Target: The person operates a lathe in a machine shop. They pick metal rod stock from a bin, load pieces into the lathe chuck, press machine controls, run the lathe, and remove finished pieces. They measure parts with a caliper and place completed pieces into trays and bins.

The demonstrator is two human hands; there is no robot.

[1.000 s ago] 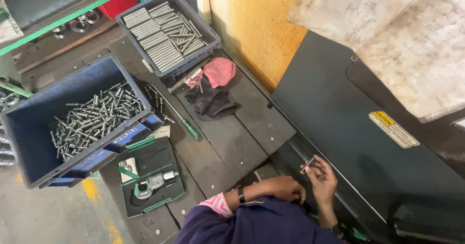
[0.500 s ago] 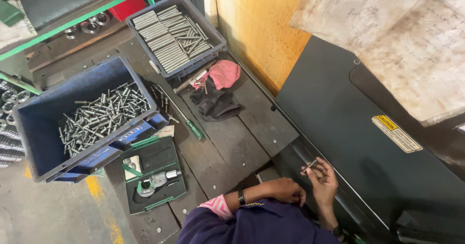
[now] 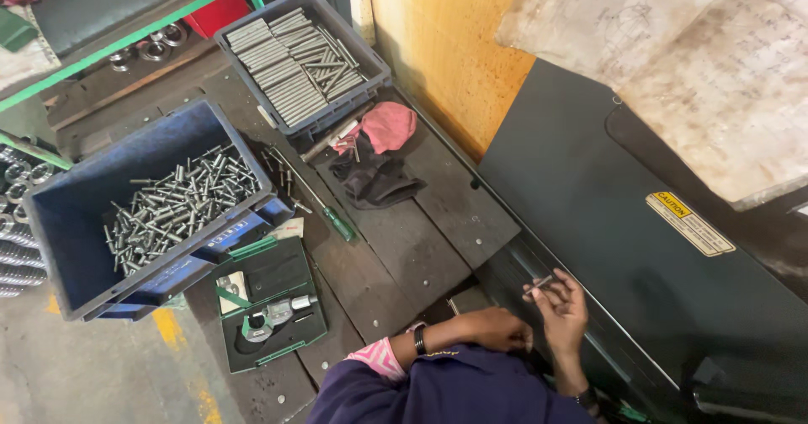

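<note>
Head view: hands (image 3: 530, 319) pinching steel pin (image 3: 539, 285)

Even, fairly bright light falls from above, with soft, short shadows. The pins in the blue bin (image 3: 126, 213) glint; below the bin the floor looks washed out. Right of the bin the dark machine panel (image 3: 606, 222) carries a dull sheen. Focus is sharp throughout, edges slightly stretched.

This is a metalworking workshop. On the left, a blue bin (image 3: 67, 222) holds loose steel pins (image 3: 177, 205), and farther off a grey tray (image 3: 370, 79) carries neatly stacked metal rods (image 3: 286, 62). A measuring gauge lies in its open green case (image 3: 269, 310) on the worn dark bench (image 3: 404, 247), beside a large dark machine housing (image 3: 606, 213) on the right.
</note>
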